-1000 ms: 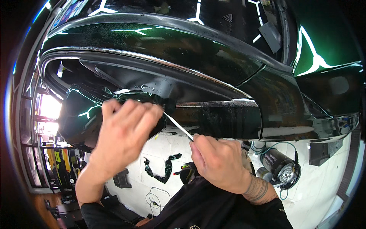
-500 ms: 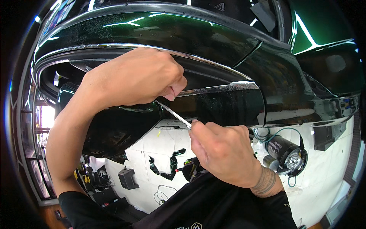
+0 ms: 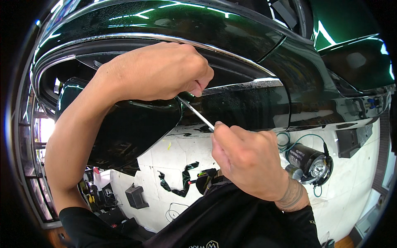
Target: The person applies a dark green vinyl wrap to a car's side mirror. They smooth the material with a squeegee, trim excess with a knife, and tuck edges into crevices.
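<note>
Beside the glossy dark green car body, my left hand is bent at the wrist with its fingers curled in. What they pinch, if anything, is hidden behind the hand. Wrapped in my right hand is a slim silver tool, whose kind I cannot make out. It slants up and left, and its far end reaches just below my left fingertips, at the edge of a dark glossy panel. A chrome trim strip curves above my left hand.
Over the white tiled floor lie a crumpled dark strip and a grey box-like block. A black cylindrical canister with a green hose stands at the right. Black gear is piled at lower left.
Both hands and the tool sit slightly farther right and higher in view, while the car has also shifted a little in the picture. My grip on the tool looks the same.
</note>
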A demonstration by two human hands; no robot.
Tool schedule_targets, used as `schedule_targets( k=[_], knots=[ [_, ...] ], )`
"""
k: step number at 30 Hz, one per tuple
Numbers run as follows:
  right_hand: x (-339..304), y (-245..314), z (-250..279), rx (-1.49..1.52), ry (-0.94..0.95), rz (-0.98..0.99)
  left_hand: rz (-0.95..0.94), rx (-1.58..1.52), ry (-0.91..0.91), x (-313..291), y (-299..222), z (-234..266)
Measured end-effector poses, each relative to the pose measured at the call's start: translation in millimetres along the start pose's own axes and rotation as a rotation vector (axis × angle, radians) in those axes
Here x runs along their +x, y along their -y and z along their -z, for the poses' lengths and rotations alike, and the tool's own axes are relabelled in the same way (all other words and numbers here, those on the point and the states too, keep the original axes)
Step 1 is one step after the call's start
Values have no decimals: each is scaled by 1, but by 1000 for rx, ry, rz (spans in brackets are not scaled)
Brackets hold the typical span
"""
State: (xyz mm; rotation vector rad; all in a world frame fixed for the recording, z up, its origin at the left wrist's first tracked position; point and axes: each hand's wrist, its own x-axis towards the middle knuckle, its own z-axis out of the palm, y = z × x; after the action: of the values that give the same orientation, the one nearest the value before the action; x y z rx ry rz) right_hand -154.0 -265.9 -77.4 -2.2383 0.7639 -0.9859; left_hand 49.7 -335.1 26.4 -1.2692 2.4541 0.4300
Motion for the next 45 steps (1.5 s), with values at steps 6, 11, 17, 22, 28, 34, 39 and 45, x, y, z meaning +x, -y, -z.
schedule_targets(
  k=[6,11,17,22,28,34,39,45],
  knots=[
    [-4,3,-5,76,51,-47,-1,37,32,4,-2,7],
    [-12,3,-11,90,53,-61,-58,62,-4,4,0,3],
    [-20,6,-13,90,36,-74,-30,41,4,4,-2,0],
    [-27,8,-17,123,12,-85,-4,35,37,6,-6,2],
    [-36,13,-29,206,-47,-134,-18,38,51,9,-7,4],
    [-56,21,-5,27,313,-229,36,24,43,9,-17,9],
    [-94,-10,12,140,-20,-430,-59,10,-18,5,-9,12],
    [-69,-68,-28,815,-179,-507,102,417,-370,-59,-52,43]
  ],
)
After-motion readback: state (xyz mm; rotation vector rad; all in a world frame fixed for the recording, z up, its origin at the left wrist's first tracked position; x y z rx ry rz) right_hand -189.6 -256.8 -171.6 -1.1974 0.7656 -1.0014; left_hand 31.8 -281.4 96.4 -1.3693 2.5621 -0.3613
